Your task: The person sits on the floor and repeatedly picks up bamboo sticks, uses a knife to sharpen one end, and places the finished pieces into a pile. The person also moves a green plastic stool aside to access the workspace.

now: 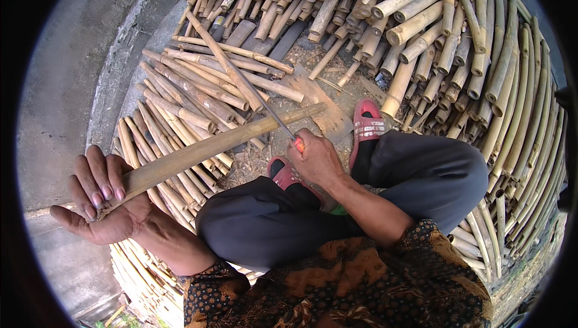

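Observation:
My left hand (111, 198) holds the near end of a long bamboo pole (223, 142), which lies across the palm under loosely curled fingers, the thumb standing apart. The pole slants up to the right, its far end beyond my right hand. In my right hand (318, 160), the fingers are wrapped round the red-orange handle of a knife (281, 121). Its narrow dark blade crosses the pole near the far end. Whether the edge cuts into the bamboo I cannot tell. Past the blade, another bamboo piece (224, 62) slants up to the left.
Cut bamboo lengths (180, 90) lie in a heap on the left. A large stack of bamboo (415, 15) rises at the far side and curves round the right. My feet in red sandals (366, 124) rest on shaving-strewn ground. Grey concrete (66, 87) lies at far left.

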`<state>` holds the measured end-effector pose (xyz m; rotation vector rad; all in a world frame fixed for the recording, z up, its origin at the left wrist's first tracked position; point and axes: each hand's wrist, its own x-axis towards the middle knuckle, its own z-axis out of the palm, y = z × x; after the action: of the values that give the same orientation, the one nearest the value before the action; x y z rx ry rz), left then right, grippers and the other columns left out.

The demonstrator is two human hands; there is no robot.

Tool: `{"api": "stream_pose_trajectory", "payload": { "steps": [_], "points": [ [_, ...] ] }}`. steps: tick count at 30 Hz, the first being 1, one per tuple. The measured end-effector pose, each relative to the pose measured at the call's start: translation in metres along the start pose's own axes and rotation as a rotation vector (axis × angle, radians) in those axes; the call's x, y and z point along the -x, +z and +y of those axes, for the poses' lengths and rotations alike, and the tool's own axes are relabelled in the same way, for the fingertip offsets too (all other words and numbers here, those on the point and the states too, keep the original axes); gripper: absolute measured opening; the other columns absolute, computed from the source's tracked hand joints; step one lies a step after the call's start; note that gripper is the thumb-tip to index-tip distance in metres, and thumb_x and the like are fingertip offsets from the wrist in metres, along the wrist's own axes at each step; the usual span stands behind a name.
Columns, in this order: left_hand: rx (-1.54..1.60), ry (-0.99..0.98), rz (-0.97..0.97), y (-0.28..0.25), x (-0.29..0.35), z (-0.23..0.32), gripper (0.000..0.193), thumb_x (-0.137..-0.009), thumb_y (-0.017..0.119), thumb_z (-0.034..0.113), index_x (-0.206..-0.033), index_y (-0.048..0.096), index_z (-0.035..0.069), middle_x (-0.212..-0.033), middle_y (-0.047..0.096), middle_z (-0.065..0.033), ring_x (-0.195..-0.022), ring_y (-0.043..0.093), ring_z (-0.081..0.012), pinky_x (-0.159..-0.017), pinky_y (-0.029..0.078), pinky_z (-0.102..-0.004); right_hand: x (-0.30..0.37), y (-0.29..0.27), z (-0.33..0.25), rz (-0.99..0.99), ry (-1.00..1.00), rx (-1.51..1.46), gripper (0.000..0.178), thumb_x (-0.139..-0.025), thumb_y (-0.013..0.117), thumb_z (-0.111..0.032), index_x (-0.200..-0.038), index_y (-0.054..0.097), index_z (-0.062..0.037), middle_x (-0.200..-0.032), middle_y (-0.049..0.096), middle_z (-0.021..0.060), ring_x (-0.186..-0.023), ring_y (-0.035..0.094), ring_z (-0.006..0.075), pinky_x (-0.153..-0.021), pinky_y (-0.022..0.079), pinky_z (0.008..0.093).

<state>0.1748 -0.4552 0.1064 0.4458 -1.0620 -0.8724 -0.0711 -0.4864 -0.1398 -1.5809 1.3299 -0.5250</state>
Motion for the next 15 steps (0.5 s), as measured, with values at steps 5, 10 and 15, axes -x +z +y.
{"api": "stream_pose_trajectory", "payload": {
  "steps": [5, 10, 15],
  "points": [
    [0.055, -0.078, -0.092, 0.001, -0.003, 0.001, 0.054, -0.103, 0.054, 0.05, -0.063, 0.053, 0.013, -0.061, 0.051, -0.0018, -0.061, 0.047, -0.0117, -0.045, 0.043, -0.0241, 0.0, -0.002, -0.004, 0.002, -0.017, -0.035, 0.03, -0.093, 0.065, -0.025, -0.101, 0.061, 0.0031, -0.085, 0.069, 0.0298, -0.084, 0.069, 0.0484, -0.077, 0.055, 0.0529],
    [0.165, -0.123, -0.184, -0.001, -0.007, -0.004, 0.055, -0.107, 0.049, 0.044, -0.064, 0.055, 0.01, -0.055, 0.056, -0.0054, -0.047, 0.055, -0.0134, -0.035, 0.051, -0.0243, -0.003, -0.007, -0.003, 0.02, -0.04, -0.077, 0.029, -0.094, 0.064, -0.026, -0.102, 0.061, 0.0025, -0.082, 0.068, 0.0291, -0.083, 0.068, 0.0487, -0.076, 0.054, 0.0524],
    [0.187, -0.186, -0.279, -0.001, -0.016, -0.004, 0.067, -0.112, 0.031, 0.046, -0.059, 0.055, 0.012, -0.053, 0.057, -0.0051, -0.039, 0.055, -0.0139, -0.041, 0.053, -0.0275, -0.001, -0.004, -0.006, 0.027, -0.016, -0.165, 0.026, -0.093, 0.07, -0.023, -0.097, 0.062, 0.0007, -0.075, 0.065, 0.0279, -0.078, 0.067, 0.0488, -0.067, 0.053, 0.0511]
  ]
}}
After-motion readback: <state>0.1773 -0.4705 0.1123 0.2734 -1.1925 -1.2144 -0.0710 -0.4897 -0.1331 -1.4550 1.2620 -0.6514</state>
